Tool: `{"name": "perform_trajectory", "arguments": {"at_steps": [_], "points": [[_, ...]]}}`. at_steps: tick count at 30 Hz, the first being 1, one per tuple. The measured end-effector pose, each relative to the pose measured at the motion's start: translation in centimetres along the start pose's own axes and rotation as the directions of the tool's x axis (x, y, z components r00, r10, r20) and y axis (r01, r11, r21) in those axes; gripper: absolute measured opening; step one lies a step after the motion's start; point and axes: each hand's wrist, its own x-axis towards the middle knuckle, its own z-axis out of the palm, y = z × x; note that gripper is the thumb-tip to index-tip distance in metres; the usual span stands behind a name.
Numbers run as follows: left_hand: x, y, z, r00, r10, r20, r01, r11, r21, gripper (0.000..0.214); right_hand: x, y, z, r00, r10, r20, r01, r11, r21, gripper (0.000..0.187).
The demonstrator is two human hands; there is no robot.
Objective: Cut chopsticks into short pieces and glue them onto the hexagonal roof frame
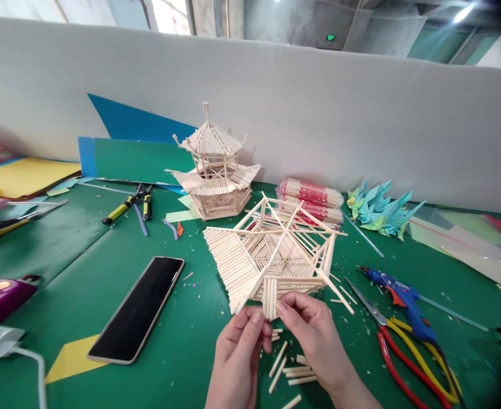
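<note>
A half-roofed wooden stick model (229,264) stands in front of me. Its left roof face is covered with sticks, while the other faces are open frames showing a patterned stick base inside. Several short wooden sticks (270,298) lie side by side at its front edge. My right hand (312,324) pinches their right edge near the lower end. My left hand (244,349) has thumb and forefinger closed beside their lower left, by the end of a long slanted stick; what they hold is hidden. Loose cut sticks (299,374) lie on the green table below the hands.
A stick pagoda (214,165) stands behind the model, beside wrapped stick bundles (310,196) and turquoise folded paper (382,210). Right lie a blue glue gun (404,298) and red-and-yellow-handled pliers (397,346). Left are a phone (140,307) and yellow-black cutters (133,201).
</note>
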Motion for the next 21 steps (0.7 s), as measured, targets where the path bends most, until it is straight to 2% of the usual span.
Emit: {"name": "perform_trajectory", "arguments": {"at_steps": [7,21], "points": [[-0.12,0.17,0.46,0.998,0.007,0.066,-0.015,0.991,0.134,0.019,-0.10,0.44,0.24,1.000,-0.003,0.018,0.001,0.998,0.058,0.018],[0.25,-0.06,0.45,0.997,0.055,0.061,-0.063,0.987,0.149,0.020,0.03,0.46,0.20,0.999,-0.039,0.006,0.039,0.998,0.057,0.018]]}}
